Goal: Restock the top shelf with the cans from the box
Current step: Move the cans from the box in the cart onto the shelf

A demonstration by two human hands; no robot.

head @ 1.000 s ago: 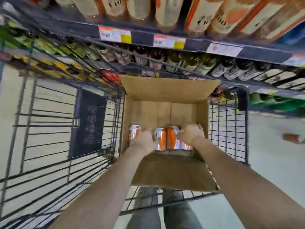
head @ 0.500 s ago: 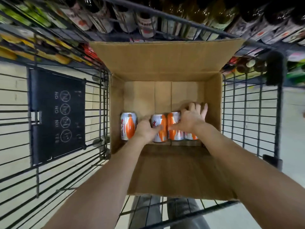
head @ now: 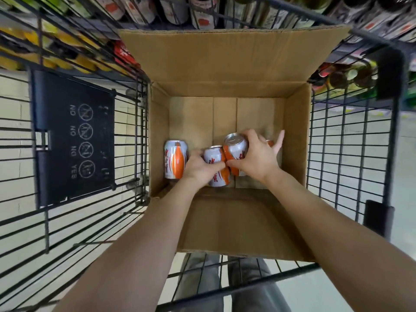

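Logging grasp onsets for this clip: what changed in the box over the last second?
The right hand closed around the third can and tipped it up off the box floor, its top now showing. The left hand closed on the second can, which lies flat. The leftmost can lies where it was, untouched, and the cardboard box stayed in the cart.

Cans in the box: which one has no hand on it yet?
The leftmost can, against the box's left wall. The left hand grips the next can; the right hand tilts another.
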